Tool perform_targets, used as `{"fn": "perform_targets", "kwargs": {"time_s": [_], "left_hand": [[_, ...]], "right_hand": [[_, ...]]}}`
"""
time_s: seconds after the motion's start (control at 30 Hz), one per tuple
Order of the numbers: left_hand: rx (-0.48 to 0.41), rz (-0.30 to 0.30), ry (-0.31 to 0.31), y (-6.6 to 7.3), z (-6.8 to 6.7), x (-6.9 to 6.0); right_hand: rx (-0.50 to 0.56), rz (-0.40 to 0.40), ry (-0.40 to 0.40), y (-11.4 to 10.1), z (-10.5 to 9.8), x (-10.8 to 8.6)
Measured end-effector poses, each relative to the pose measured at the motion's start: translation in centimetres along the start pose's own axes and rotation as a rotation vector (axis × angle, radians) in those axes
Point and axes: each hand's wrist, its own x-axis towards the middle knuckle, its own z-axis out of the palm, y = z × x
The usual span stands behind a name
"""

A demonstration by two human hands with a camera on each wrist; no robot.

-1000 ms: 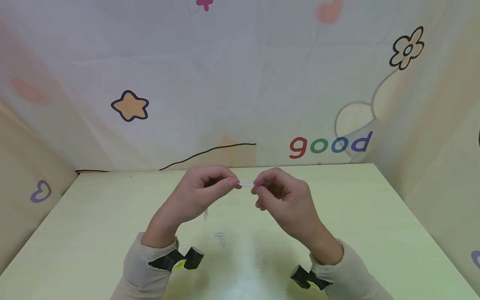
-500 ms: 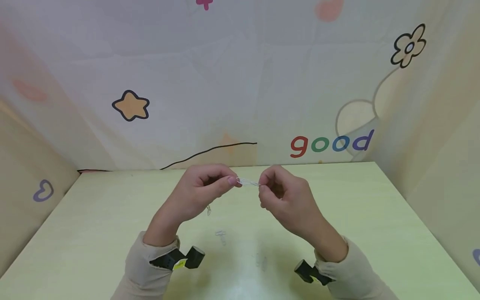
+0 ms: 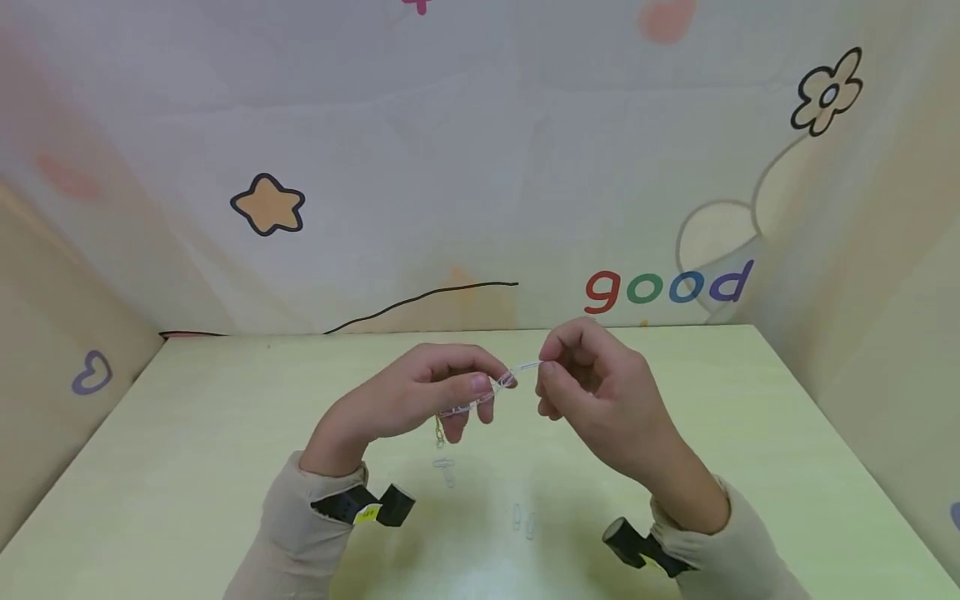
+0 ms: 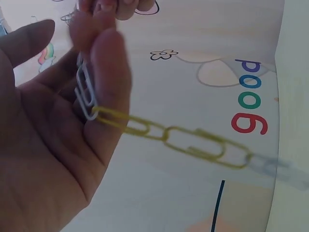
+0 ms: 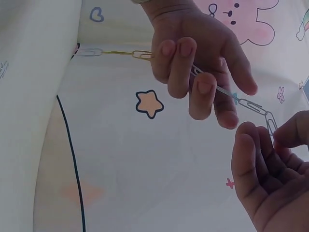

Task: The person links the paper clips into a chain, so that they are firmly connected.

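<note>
A chain of linked paper clips [image 3: 525,365] runs between the two hands above the table. My right hand [image 3: 600,387] pinches its end clip between thumb and forefinger. Farther along, the chain passes through my left hand [image 3: 420,387], whose fingers curl around it; in the right wrist view the left thumb stands apart from it. Below the left hand, the rest of the chain hangs down. In the left wrist view, yellow paper clips [image 4: 166,136] follow a white one [image 4: 90,115], and a blurred pale clip [image 4: 277,166] trails at the end. Fingers hide part of the chain.
Loose pale paper clips [image 3: 444,468] lie close together on the pale table [image 3: 225,433] under the left hand. More single clips [image 3: 530,526] rest nearer the front, between the forearms. A printed cloth [image 3: 450,167] encloses the table at the back and sides.
My right hand has moved right and slightly up with the end clip. My left hand has shifted right and its fingers have spread, so more of the chain shows beneath it.
</note>
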Motion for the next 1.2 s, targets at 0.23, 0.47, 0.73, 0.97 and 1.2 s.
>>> {"fn": "perform_targets", "kwargs": {"time_s": [0.23,0.47,0.73,0.97,1.2], "left_hand": [[-0.096,0.057,-0.097,-0.4,0.5,0.5],[-0.120,0.101,0.001,-0.3,0.8,0.3],[-0.061,0.136,0.117,0.5,-0.6,-0.7],[-0.050,0.198,0.221,1.3,-2.4,-2.4],[-0.055,0.275,0.278,1.7,-3.4,-3.4]], "right_hand": [[-0.030,-0.064,-0.035,-0.3,0.2,-0.1],[-0.027,-0.105,-0.055,-0.3,0.5,-0.2],[-0.033,-0.157,-0.045,0.0,0.5,0.1],[0.006,0.085,-0.130,2.7,1.8,0.5],[0.008,0.339,-0.319,7.9,5.2,0.4]]}}
